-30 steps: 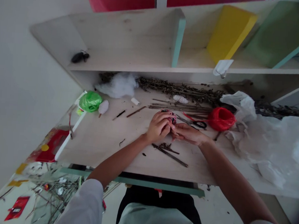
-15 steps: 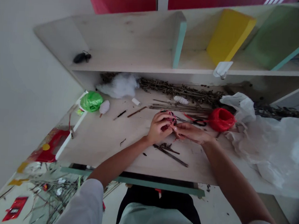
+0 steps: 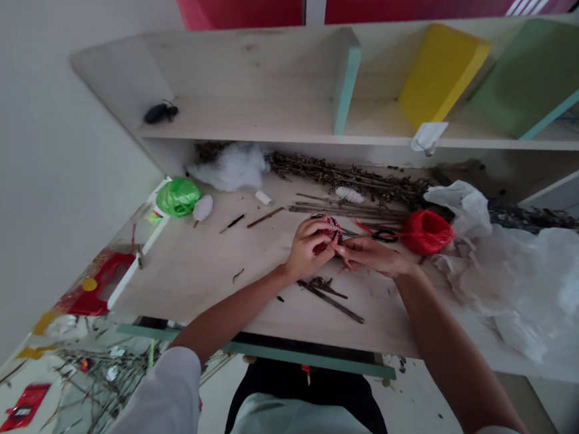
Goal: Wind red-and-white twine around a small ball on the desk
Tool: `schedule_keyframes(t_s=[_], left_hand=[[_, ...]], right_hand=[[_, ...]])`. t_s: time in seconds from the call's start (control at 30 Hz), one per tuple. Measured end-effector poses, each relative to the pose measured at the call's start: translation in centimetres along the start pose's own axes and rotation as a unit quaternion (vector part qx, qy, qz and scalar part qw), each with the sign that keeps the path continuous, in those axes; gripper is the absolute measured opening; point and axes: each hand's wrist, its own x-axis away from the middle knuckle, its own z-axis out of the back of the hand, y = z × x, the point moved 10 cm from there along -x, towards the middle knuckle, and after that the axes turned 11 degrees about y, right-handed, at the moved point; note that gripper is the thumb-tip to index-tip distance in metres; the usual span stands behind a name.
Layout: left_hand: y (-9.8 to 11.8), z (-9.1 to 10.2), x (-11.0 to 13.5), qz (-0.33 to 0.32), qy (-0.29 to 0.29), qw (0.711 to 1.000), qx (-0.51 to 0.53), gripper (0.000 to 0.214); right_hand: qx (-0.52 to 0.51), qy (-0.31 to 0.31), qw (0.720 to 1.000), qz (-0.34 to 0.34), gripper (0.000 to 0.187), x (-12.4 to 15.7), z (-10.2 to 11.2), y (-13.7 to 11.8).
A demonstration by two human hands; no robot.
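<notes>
My left hand (image 3: pixel 311 247) curls around a small bundle wrapped in red twine (image 3: pixel 331 228), hiding most of it. My right hand (image 3: pixel 371 255) reaches in from the right, its fingertips pinching the same bundle. Just beyond the fingers lie black-handled scissors (image 3: pixel 385 236), close to a ball of red twine (image 3: pixel 427 232). A thin red strand runs from the ball toward the bundle. Below my hands, several dark twigs (image 3: pixel 330 300) rest on the wooden tabletop (image 3: pixel 189 279).
Dry seed stems (image 3: pixel 347 178) and cotton wool (image 3: pixel 230 167) lie along the back, with a green plastic bag (image 3: pixel 178 197) at left. A crumpled white plastic bag (image 3: pixel 515 275) covers the right side. A shelf (image 3: pixel 244 86) overhangs the table. Loose branches lie on the floor.
My hands stay together on the bundle and have shifted slightly right. The whole view has drifted a little, and the scissors are now more hidden behind my right fingers.
</notes>
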Motion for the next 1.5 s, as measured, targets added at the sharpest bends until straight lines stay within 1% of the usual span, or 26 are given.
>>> schedule_keyframes(t_s=[0.13, 0.3, 0.47, 0.57, 0.67, 0.8, 0.97, 1.13, 1.27, 1.37, 1.5], left_hand=[[-0.2, -0.3, 0.0, 0.005, -0.011, 1.000, -0.015, 0.020], [0.0, 0.1, -0.3, -0.010, 0.006, 1.000, -0.005, 0.020], [-1.0, 0.8, -0.4, 0.032, 0.035, 0.999, -0.011, 0.021], [-1.3, 1.1, -0.5, 0.045, 0.047, 0.998, -0.022, 0.024], [-1.4, 1.3, -0.6, 0.049, 0.059, 0.997, -0.029, 0.026], [-1.6, 1.7, -0.8, 0.064, 0.081, 0.995, -0.010, 0.024], [-1.9, 1.8, -0.8, 0.078, 0.083, 0.993, -0.006, 0.022], [-2.3, 1.8, -0.7, 0.090, 0.086, 0.992, 0.000, 0.022], [-2.2, 1.9, -0.7, 0.090, 0.088, 0.992, -0.001, 0.021], [-2.3, 2.1, -0.7, 0.092, 0.097, 0.991, 0.008, 0.020], [-2.6, 2.3, -0.6, 0.103, 0.106, 0.988, 0.035, 0.013]], right_hand=[[0.018, 0.012, 1.000, -0.007, 0.052, 0.0, 0.3, 0.3], [0.022, 0.052, 0.998, 0.001, 0.053, -0.3, 0.9, 0.4], [-0.009, 0.112, 0.994, -0.006, 0.054, -0.4, 2.0, 0.2], [-0.033, 0.146, 0.989, -0.013, 0.053, -0.5, 2.7, 0.4], [-0.043, 0.169, 0.985, 0.001, 0.051, -0.7, 3.0, 0.4], [-0.047, 0.201, 0.978, 0.028, 0.052, -1.0, 3.0, 0.3], [-0.043, 0.248, 0.966, 0.055, 0.054, -1.0, 3.3, 0.3], [0.020, 0.268, 0.959, 0.088, 0.053, -0.9, 3.3, -0.3], [0.066, 0.286, 0.948, 0.122, 0.051, -0.5, 3.0, -1.2], [0.110, 0.309, 0.932, 0.157, 0.048, 0.1, 2.9, -2.1], [0.188, 0.339, 0.896, 0.216, 0.044, 0.8, 2.8, -3.3]])
